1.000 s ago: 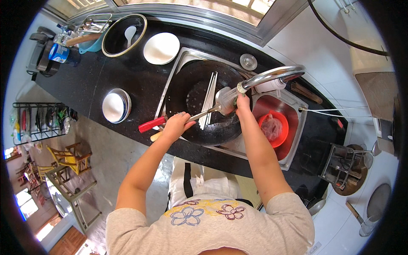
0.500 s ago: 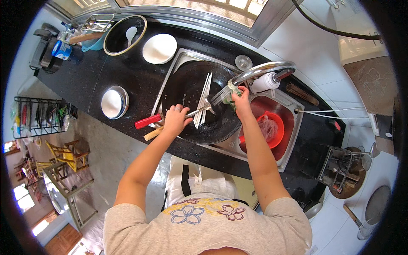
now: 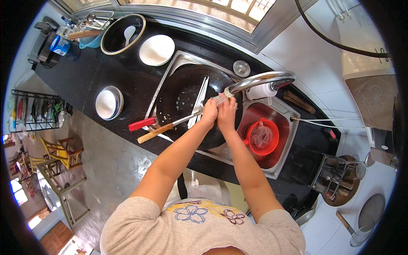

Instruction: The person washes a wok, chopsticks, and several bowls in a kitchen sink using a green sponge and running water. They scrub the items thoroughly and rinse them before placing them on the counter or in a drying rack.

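My left hand (image 3: 209,112) is closed near the head of a long metal-shafted cooking utensil with a wooden handle (image 3: 155,133). Close against it, my right hand (image 3: 227,114) has its fingers curled; what they grip is hidden. Both hands are under water running from the curved faucet (image 3: 263,77). Beneath them a large black wok (image 3: 178,91) fills the left sink basin, with several white chopsticks (image 3: 199,102) lying inside. A red-handled utensil (image 3: 142,124) rests at the wok's near-left edge, its far end covered.
Inside the right sink basin (image 3: 272,167) stands a red plastic basket (image 3: 272,145) with a pale mesh bundle. Stacked bowls (image 3: 106,104), a white bowl (image 3: 157,50) and a black basin (image 3: 113,41) sit on the left counter. A clear glass lid (image 3: 241,68) lies behind the sink.
My left hand has moved right and up to meet my right hand, which has shifted left. The wooden handle shows more fully, and the green cloth is out of sight.
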The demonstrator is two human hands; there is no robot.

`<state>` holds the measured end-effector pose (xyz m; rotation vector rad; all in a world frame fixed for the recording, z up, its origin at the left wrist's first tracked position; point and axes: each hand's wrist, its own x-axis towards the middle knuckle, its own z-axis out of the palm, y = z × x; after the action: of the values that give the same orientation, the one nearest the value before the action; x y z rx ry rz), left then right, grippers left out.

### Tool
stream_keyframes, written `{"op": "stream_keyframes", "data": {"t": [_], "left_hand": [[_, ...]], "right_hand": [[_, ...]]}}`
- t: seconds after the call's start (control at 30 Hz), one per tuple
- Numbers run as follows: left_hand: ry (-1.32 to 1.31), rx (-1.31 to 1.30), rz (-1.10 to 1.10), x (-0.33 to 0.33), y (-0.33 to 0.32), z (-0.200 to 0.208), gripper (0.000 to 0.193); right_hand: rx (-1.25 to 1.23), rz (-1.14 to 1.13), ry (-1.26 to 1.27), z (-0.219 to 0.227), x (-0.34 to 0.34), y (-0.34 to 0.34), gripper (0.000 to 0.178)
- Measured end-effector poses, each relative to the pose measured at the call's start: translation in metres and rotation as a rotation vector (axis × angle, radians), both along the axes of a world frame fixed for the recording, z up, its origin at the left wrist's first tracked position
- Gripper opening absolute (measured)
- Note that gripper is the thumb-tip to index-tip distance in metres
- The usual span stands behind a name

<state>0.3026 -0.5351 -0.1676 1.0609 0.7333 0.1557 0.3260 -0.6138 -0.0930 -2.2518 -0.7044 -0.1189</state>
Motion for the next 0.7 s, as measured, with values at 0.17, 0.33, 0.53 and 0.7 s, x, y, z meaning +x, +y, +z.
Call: {"op": "stream_keyframes", "data": {"t": [0.17, 0.33, 0.53, 0.7], "left_hand": [[0.299, -0.493, -0.046, -0.009, -0.004, 0.064, 0.049], [0.257, -0.583, -0.134, -0.028, -0.01, 0.049, 0.042], [0.234, -0.559, 0.009, -0.032, -0.02, 0.039, 0.034], [0.259, -0.475, 0.029, -0.044, -0.025, 0.051, 0.026]], "right_hand": [[-0.075, -0.006, 0.162, -0.025, -0.002, -0.02, 0.053], [-0.103, 0.118, 0.058, -0.035, 0.006, -0.023, 0.048], [-0.064, 0.082, 0.104, -0.034, -0.003, -0.019, 0.032], [0.055, 0.061, 0.076, -0.038, -0.015, -0.023, 0.029]]}}
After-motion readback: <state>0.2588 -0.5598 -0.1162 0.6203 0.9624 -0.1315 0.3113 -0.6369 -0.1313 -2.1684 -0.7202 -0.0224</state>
